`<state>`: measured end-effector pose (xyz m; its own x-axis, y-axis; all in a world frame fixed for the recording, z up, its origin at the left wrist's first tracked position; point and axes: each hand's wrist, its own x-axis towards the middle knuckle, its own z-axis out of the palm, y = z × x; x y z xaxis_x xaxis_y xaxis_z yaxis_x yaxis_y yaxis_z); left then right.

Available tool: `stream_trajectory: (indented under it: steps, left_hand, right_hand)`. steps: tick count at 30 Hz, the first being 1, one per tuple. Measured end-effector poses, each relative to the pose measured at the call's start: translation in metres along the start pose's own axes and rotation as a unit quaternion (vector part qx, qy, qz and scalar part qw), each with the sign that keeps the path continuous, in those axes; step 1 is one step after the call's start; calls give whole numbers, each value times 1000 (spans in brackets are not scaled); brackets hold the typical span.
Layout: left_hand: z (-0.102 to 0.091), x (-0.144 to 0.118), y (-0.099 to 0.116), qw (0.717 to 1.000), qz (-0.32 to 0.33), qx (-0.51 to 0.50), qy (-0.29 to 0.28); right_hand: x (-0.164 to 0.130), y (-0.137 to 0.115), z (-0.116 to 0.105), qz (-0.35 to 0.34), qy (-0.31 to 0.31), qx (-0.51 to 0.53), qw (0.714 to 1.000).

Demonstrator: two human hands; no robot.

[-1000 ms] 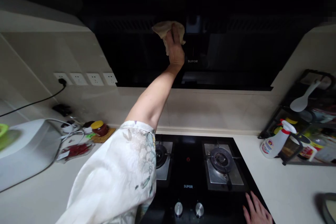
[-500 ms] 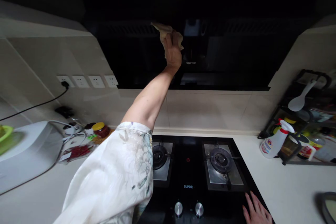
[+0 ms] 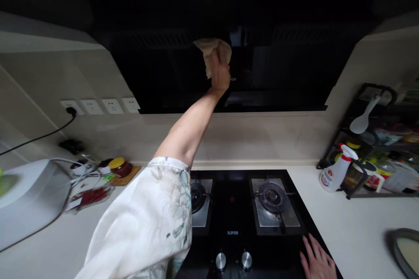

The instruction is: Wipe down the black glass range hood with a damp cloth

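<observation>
My left hand (image 3: 221,69) is raised to the black range hood (image 3: 281,67), pressing a beige cloth (image 3: 209,50) against its front panel. The cloth bunches under the fingers and spreads out to their left. Part of the hood's logo is hidden behind this hand. Lower down, my right hand (image 3: 317,258) lies palm down with fingers stretched out on the front right corner of the black gas stove (image 3: 234,216). It holds nothing.
A white spray bottle (image 3: 337,170) stands beside a dark rack (image 3: 356,187) on the right. A pan (image 3: 407,248) sits at the right edge. On the left are a yellow-lidded jar (image 3: 120,168), a plastic pack of red food (image 3: 90,196) and a white appliance (image 3: 29,200).
My left hand and the cloth have shifted slightly right across the hood, now covering part of the logo. The view has turned a little; my right hand stays on the stove corner.
</observation>
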<state>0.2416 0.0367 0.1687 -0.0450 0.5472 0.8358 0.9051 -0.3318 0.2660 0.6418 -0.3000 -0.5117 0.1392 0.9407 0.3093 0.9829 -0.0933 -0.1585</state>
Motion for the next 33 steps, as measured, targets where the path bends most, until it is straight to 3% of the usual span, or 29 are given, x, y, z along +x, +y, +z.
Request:
stream_trajectory:
  steps: [3,7,11,15,19,26,33]
  left_hand:
    - [-2,16,16,997,-35,1,74]
    - [2,19,21,994,-78,-6,72]
    - [1,13,15,993,-86,-39,66]
    - [-1,22,5,986,-57,-113,111]
    - [9,30,-10,971,-23,-187,144]
    - [12,24,-21,977,-26,-184,104]
    - [4,35,-17,972,-41,-200,121]
  right_hand:
    - [-1,-4,-2,-3,15,-5,1000]
    - [-3,-7,-3,-5,30,-15,999]
    - [-2,-5,1,-10,31,-12,999]
    - [-2,-6,2,-8,32,-12,999]
    - [-2,-9,-1,-5,36,-18,999]
    - [1,1,5,-5,8,-9,1000]
    - [3,2,6,-2,7,-9,1000]
